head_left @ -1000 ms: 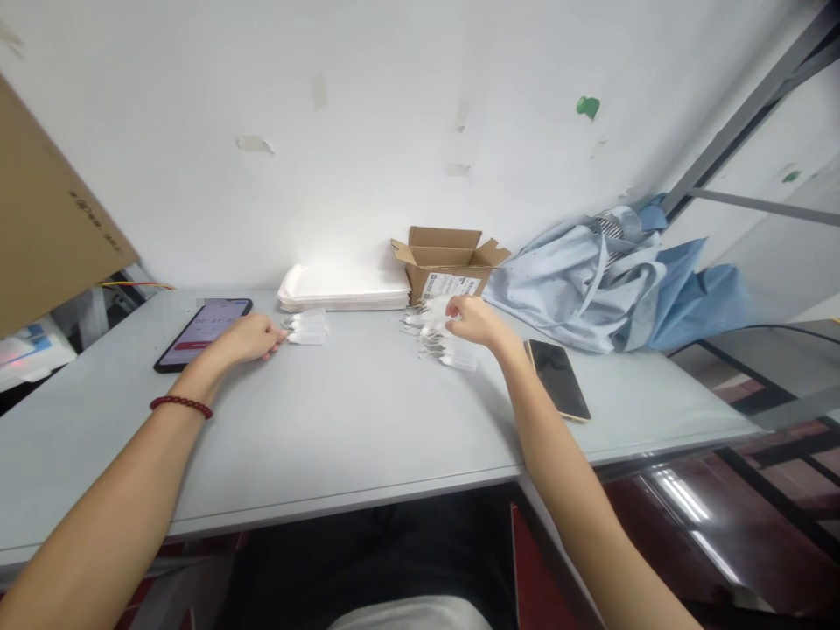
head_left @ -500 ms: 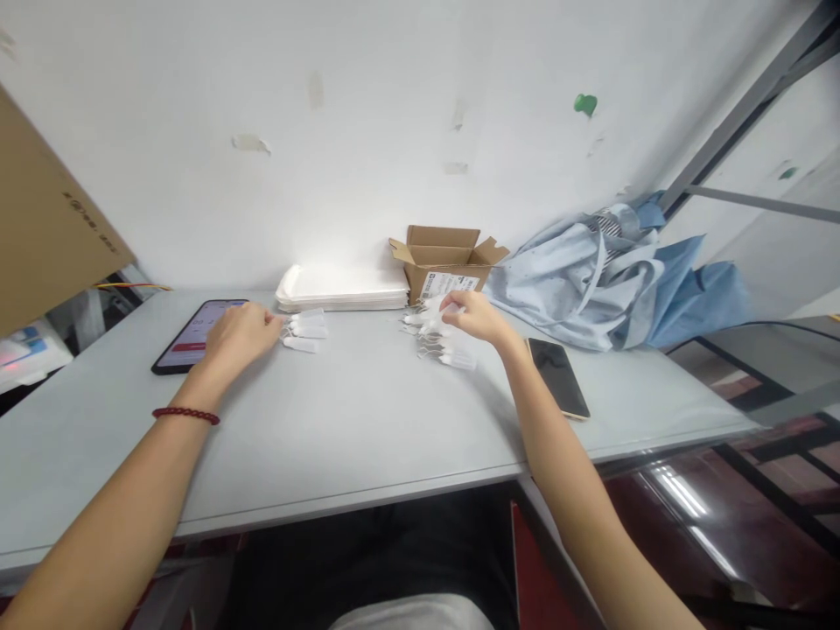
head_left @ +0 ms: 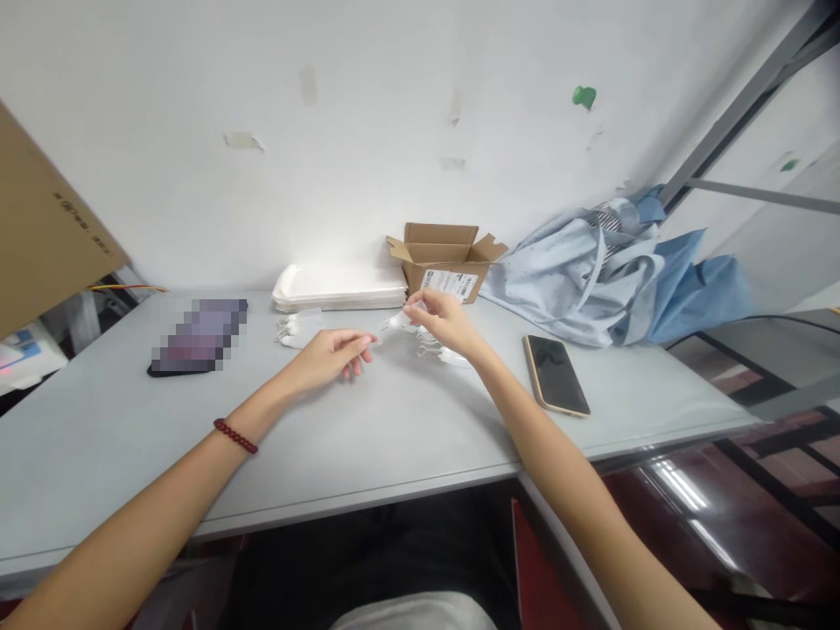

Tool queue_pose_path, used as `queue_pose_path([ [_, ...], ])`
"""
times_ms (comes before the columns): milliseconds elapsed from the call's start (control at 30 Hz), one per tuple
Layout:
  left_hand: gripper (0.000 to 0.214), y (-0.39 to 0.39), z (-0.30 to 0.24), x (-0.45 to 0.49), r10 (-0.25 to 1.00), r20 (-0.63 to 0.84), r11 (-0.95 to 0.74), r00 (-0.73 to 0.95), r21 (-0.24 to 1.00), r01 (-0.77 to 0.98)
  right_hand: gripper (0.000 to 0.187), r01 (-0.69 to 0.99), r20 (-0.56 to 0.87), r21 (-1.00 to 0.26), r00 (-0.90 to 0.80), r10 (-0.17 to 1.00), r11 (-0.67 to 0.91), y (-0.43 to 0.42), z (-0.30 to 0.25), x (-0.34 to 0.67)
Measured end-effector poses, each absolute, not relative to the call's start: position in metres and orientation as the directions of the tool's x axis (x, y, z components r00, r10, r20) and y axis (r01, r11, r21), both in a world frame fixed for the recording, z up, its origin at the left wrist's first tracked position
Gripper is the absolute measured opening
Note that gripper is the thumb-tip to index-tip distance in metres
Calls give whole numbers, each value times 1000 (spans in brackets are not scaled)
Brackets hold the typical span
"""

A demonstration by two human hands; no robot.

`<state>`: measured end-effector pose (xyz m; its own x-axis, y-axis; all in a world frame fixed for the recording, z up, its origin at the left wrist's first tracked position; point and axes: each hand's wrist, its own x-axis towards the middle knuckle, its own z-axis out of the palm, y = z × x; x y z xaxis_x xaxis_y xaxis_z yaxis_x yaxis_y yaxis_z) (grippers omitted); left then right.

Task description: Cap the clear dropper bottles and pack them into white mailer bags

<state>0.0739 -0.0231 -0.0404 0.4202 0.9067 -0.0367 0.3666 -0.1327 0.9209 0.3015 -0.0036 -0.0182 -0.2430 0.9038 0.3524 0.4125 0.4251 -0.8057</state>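
Counts: hands, 2: left hand (head_left: 338, 357), right hand (head_left: 443, 322). Tags between right fingers: at least 1 white tag (head_left: 397, 322). Tag clusters on counter (head_left: 315, 446), 2: left cluster (head_left: 305, 325), right cluster (head_left: 452, 357); tags overlap, individual totals not readable. Phones, 2: left phone (head_left: 203, 332), right phone (head_left: 557, 374). Open carton, 1 (head_left: 441, 255). White envelope stack, 1 (head_left: 345, 282); layers several, exact number unclear. Beaded bracelet, 1 (head_left: 234, 436). Green wall patches, 2: larger (head_left: 584, 96), smaller (head_left: 789, 164).
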Motion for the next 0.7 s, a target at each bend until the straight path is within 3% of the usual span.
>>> queue_pose_path([
  [233,28,-24,-42,72,896,-47,-97,441,949,300,24,405,396,-797,-209,894,447,-8,-21,293],
  [700,26,-24,-37,71,905,25,-157,424,947,282,19,264,335,-878,-254,907,399,-5,-29,290],
])
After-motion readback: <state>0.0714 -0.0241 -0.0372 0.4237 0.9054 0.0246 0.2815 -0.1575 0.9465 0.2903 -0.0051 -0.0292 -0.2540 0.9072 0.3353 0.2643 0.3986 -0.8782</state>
